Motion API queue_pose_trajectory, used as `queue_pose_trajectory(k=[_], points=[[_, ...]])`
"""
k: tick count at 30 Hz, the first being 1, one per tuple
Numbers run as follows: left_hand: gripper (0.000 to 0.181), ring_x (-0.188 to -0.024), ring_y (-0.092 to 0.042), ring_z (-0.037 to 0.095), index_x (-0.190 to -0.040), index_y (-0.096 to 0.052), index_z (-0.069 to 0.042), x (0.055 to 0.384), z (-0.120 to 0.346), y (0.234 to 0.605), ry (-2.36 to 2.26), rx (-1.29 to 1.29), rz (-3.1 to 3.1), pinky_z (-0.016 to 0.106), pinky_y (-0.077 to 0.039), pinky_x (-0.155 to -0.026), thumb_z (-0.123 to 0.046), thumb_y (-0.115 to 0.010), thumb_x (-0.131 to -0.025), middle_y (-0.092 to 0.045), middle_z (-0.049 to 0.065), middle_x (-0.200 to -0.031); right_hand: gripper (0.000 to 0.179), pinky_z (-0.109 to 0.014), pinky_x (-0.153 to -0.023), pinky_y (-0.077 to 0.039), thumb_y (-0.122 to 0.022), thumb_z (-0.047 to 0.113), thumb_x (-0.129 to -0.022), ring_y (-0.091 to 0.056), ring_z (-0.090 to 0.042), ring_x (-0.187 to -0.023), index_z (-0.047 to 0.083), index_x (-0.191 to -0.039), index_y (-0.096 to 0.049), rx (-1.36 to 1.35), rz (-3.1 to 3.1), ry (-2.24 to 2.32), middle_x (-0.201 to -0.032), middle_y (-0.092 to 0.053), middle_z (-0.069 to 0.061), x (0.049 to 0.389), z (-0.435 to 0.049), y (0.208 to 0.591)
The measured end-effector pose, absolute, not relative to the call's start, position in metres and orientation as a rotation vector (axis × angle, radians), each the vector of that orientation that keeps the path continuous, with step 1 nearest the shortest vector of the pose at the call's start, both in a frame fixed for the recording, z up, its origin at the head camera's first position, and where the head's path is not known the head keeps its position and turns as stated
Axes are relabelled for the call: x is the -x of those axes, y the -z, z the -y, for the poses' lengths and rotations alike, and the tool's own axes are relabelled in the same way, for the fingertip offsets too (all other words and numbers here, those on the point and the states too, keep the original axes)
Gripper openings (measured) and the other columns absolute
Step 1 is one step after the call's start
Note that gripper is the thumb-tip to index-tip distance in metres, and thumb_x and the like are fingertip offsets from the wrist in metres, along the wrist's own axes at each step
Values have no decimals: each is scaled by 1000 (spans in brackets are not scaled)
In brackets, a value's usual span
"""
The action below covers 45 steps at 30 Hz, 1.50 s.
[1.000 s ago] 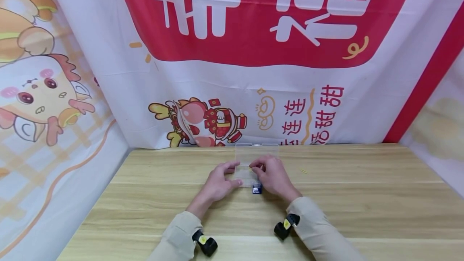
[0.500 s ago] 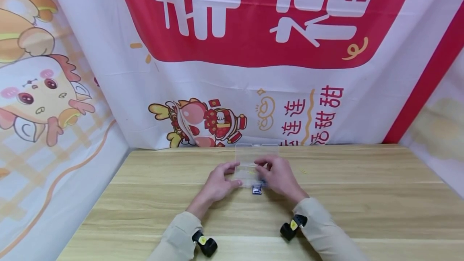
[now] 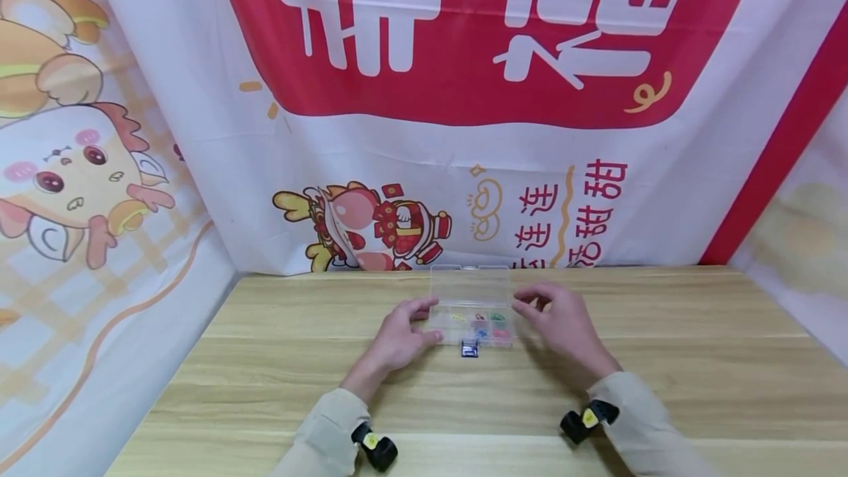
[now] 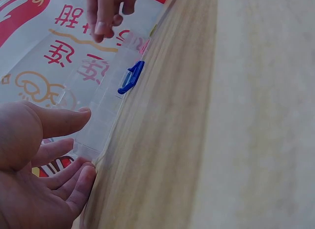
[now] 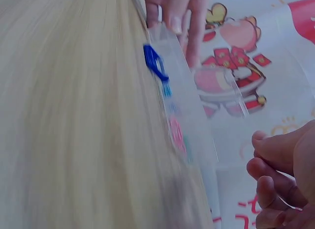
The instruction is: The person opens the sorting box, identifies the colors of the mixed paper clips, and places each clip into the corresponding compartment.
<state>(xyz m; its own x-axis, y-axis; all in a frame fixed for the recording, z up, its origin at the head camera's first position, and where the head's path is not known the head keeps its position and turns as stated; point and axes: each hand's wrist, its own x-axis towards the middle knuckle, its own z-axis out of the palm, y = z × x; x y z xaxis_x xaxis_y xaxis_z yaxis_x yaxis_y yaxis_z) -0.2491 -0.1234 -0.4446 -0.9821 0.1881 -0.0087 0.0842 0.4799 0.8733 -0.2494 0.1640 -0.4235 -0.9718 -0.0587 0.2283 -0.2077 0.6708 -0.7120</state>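
A clear plastic compartment box [image 3: 447, 333] stands on the table with its lid [image 3: 469, 285] raised at the back. My left hand [image 3: 400, 336] holds its left end between thumb and fingers. Small yellow pieces [image 3: 458, 317], too small to identify, lie in a back compartment. Red [image 3: 480, 317], green [image 3: 497, 317], blue [image 3: 481, 333] and pink pieces [image 3: 501, 333] fill compartments farther right. A blue latch [image 3: 470, 348] hangs at the front. My right hand [image 3: 559, 319] hovers just right of the box, fingers loosely bent, nothing visible in them.
The wooden table [image 3: 371, 411] reaches back to a printed cloth [image 3: 371, 138] close behind the raised lid. In the left wrist view, a tiny yellow item [image 4: 153, 30] shows on the table beyond the box's right end.
My right hand has moved from above the yellow pieces to the right, off the box, uncovering the coloured compartments. It now covers where thin yellow pieces showed on the table. My left hand stays put.
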Motion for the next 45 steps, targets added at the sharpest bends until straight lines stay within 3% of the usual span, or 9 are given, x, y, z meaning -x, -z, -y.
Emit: queue_pose_trajectory(k=[20, 34, 45], points=[[66, -133, -59, 34, -151, -58, -15, 248, 123, 443, -1525, -226, -2614, 48, -56, -109, -13, -82, -90, -58, 17, -149, 35, -31, -75, -54, -80, 22, -95, -67, -25, -96, 2, -123, -75, -27, 2860, -1097, -112, -77, -15, 250, -234, 433], [65, -131, -59, 32, -151, -58, -15, 248, 122, 444, -1522, -230, -2618, 47, -56, -107, -14, -82, -90, -58, 15, -148, 21, -30, -74, -55, -83, 13, -89, -69, -18, -87, 4, -108, -81, -170, 2848, -973, -97, -80, -9, 255, -237, 442], [65, -129, -60, 31, -151, -58, -16, 247, 122, 444, -1519, -223, -2624, 46, -57, -105, -14, -82, -90, -58, 15, -147, 14, -44, -85, -60, -78, 11, -94, -71, -27, -99, 9, -106, -83, -165, 2864, -961, -107, -81, -11, 259, -230, 444]])
